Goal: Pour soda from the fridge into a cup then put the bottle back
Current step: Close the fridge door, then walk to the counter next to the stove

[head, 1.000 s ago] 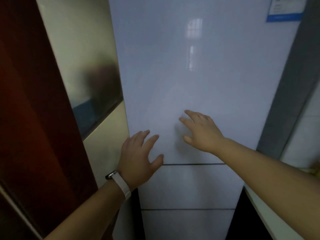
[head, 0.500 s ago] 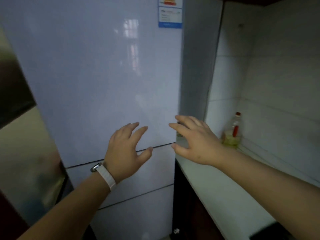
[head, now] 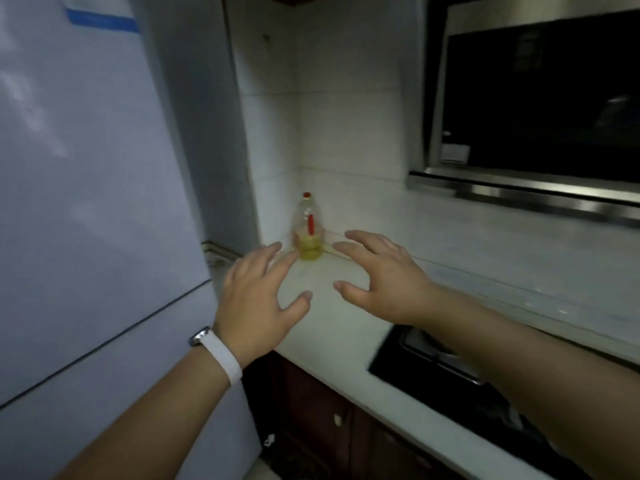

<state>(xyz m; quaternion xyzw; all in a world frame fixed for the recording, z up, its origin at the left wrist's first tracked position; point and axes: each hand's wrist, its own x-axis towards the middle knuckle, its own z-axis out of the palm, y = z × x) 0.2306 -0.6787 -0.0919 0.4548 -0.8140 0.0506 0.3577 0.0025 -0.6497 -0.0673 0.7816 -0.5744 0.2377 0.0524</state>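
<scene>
Since a second ago the view has swung right, from the fridge door to the corner of the bench, and both hands have come off the door and now hover over the white bench top. The left hand (head: 254, 299), with a white band (head: 221, 356) on its wrist, is spread with fingers straight and apart, holding nothing. The right hand (head: 384, 277) is likewise spread and empty, its thumb pointing toward the left thumb with a gap of bare bench between them.

The fridge (head: 86, 202) fills the left side, its doors closed; no soda bottle or cup shows. Its right edge stands just beside the near-left edge of the bench (head: 332, 327). In the far corner, against the tiled wall, stands a clear bottle with a red cap (head: 308, 230), holding a little yellow liquid, just beyond the fingertips of both hands. A dark hob (head: 450, 375) is set into the bench under the right forearm. A range hood (head: 540, 109) hangs above on the right.
</scene>
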